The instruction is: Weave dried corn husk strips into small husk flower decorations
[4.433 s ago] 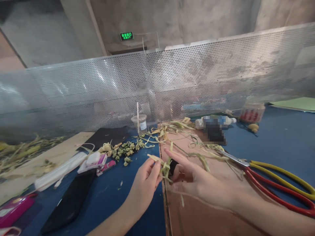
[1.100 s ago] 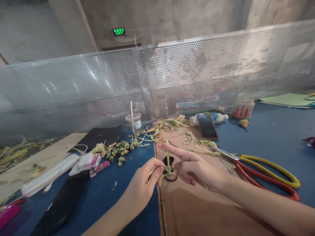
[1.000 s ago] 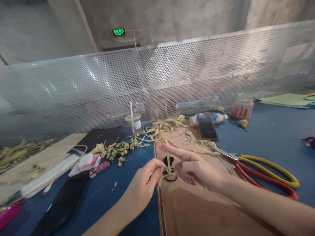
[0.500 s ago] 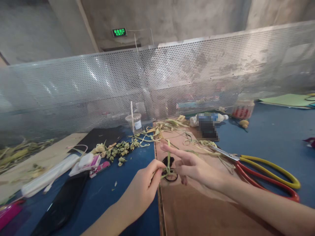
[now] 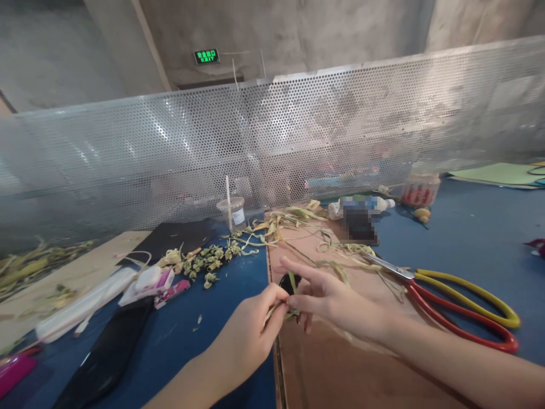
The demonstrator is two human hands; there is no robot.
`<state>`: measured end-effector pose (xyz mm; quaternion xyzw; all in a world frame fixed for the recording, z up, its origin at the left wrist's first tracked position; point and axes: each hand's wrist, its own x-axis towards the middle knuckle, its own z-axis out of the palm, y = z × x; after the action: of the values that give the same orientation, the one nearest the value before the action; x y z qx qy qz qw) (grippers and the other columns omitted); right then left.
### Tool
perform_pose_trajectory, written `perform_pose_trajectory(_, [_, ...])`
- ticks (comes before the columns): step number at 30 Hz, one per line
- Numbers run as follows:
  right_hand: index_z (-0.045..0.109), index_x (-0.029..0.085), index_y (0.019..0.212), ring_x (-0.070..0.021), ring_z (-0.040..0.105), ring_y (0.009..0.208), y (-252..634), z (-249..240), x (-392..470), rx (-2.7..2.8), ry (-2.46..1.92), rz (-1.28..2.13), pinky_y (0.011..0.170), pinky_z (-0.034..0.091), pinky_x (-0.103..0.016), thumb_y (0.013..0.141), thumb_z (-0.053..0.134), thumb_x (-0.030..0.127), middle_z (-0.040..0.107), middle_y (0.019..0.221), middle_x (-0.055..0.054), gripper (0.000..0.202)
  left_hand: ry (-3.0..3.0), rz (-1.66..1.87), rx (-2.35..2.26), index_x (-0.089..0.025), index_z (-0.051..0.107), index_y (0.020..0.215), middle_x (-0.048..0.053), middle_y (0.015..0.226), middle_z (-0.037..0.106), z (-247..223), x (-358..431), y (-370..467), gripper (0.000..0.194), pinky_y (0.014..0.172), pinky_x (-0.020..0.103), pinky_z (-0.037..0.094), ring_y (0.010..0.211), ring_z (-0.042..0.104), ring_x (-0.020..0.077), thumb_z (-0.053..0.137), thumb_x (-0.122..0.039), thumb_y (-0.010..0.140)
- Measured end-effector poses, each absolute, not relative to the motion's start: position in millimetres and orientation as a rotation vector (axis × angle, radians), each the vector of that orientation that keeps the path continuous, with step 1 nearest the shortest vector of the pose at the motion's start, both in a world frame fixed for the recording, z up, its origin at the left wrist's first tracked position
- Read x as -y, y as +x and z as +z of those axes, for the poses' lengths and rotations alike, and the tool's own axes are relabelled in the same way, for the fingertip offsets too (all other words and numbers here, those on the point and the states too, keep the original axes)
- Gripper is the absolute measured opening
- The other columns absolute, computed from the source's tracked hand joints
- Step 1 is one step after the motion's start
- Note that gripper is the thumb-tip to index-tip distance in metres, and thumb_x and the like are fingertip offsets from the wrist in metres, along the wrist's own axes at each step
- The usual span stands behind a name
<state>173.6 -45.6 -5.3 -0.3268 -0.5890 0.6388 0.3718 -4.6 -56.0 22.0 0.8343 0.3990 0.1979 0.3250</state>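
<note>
My left hand (image 5: 255, 324) is closed in a pinch on a narrow, pale green leaf strip (image 5: 292, 282). My right hand (image 5: 330, 292) meets it from the other side, its thumb at my left fingertips and its index finger raised above the strip. The strip runs between the right index finger and thumb, with fingers bent around it below; their exact grip is partly hidden. Behind the fingers a black round object (image 5: 284, 282) lies on the brown board (image 5: 332, 372), mostly covered by my hands.
Scissors (image 5: 411, 276) with red and yellow handles lie right of my right hand. Loose dried strips (image 5: 298, 218) are spread behind. Small woven green pieces (image 5: 208, 260), a plastic cup (image 5: 232, 213) and a black case (image 5: 110, 352) stand or lie to the left. A bottle (image 5: 383, 203) lies at the back.
My right hand has drawn down and left, so its thumb now meets my left fingertips. Less of the upright strip and of the black object shows. My left hand has barely moved.
</note>
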Motion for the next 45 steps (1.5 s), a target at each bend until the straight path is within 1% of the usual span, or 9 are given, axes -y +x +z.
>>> perform_pose_trajectory(3, [0.035,0.031,0.131,-0.0109,0.054,0.061,173.7,-6.4,45.0,1.454,-0.807,1.667,0.06,0.049,-0.03,0.076,0.058,0.022,0.051,0.071,0.003,0.06,2.21,0.515,-1.07,-0.019,0.052,0.088,0.0,0.074,0.061,25.4,58.0,-3.2,0.024,0.057,0.021,0.035,0.06,0.049,0.0116,0.03,-0.027,0.089])
perform_pose_trajectory(8, [0.03,0.032,0.133,-0.0104,0.052,0.057,173.1,-9.5,45.0,1.399,-0.805,1.67,0.055,0.049,-0.028,0.074,0.057,0.016,0.05,0.07,0.003,0.067,2.253,0.514,-1.103,-0.019,0.055,0.098,0.0,0.071,0.058,25.6,57.4,-2.5,0.026,0.058,0.022,0.035,0.06,0.048,0.0122,0.031,-0.027,0.088])
perform_pose_trajectory(17, [0.034,0.028,0.132,-0.0111,0.049,0.065,176.8,-1.7,48.8,1.261,-0.785,1.707,0.051,0.041,-0.022,0.076,0.058,0.022,0.052,0.073,0.001,0.061,2.172,0.54,-1.096,-0.02,0.055,0.105,0.0,0.071,0.057,27.6,55.7,-4.0,0.029,0.059,0.022,0.038,0.062,0.048,0.0126,0.033,-0.027,0.087])
perform_pose_trajectory(22, [0.034,0.028,0.132,-0.0101,0.049,0.06,178.8,0.2,43.9,1.303,-0.695,1.745,0.054,0.043,-0.024,0.075,0.057,0.016,0.052,0.069,0.002,0.063,2.081,0.598,-1.152,-0.019,0.056,0.102,-0.001,0.063,0.052,21.8,55.3,-3.8,0.029,0.056,0.022,0.038,0.059,0.047,0.0128,0.036,-0.032,0.086])
perform_pose_trajectory(29, [0.035,0.03,0.131,-0.011,0.051,0.064,178.2,-4.2,43.0,1.332,-0.738,1.736,0.054,0.044,-0.024,0.076,0.061,0.023,0.056,0.078,-0.001,0.062,1.948,0.612,-1.051,-0.018,0.058,0.101,0.0,0.067,0.057,23.1,56.2,-2.8,0.028,0.063,0.024,0.039,0.064,0.048,0.0126,0.038,-0.031,0.086])
perform_pose_trajectory(33, [0.033,0.03,0.132,-0.0093,0.049,0.061,177.9,-5.7,43.3,1.335,-0.727,1.759,0.055,0.043,-0.023,0.074,0.062,0.018,0.056,0.075,0.001,0.066,1.76,0.598,-1.009,-0.017,0.058,0.102,0.0,0.067,0.058,21.8,53.5,-1.8,0.03,0.048,0.021,0.031,0.048,0.036,0.0079,0.04,-0.034,0.085])
perform_pose_trajectory(37, [0.033,0.03,0.132,-0.0076,0.047,0.055,177.8,-9.6,41.7,1.315,-0.7,1.74,0.052,0.04,-0.021,0.072,0.062,0.012,0.049,0.064,0.005,0.069,1.564,0.565,-0.961,-0.015,0.056,0.107,0.003,0.071,0.062,16.3,49.7,-1.6,0.033,0.043,0.02,0.023,0.044,0.028,0.0056,0.043,-0.035,0.084])
perform_pose_trajectory(41, [0.029,0.028,0.135,-0.0069,0.046,0.052,177.9,-13.2,40.6,1.296,-0.732,1.718,0.048,0.037,-0.019,0.072,0.062,0.013,0.05,0.062,0.005,0.072,1.445,0.578,-0.927,-0.014,0.057,0.106,0.005,0.071,0.063,9.1,44.5,-2.8,0.033,0.044,0.02,0.029,0.048,0.041,0.0072,0.045,-0.035,0.083])
perform_pose_trajectory(45, [0.027,0.029,0.135,-0.0086,0.051,0.055,178.8,-14.6,39.8,1.269,-0.72,1.77,0.048,0.04,-0.02,0.072,0.061,0.014,0.054,0.066,0.004,0.074,1.403,0.586,-0.894,-0.013,0.059,0.097,0.008,0.083,0.065,4.7,41.1,-1.9,0.032,0.057,0.024,0.042,0.074,0.059,0.0166,0.052,-0.038,0.079])
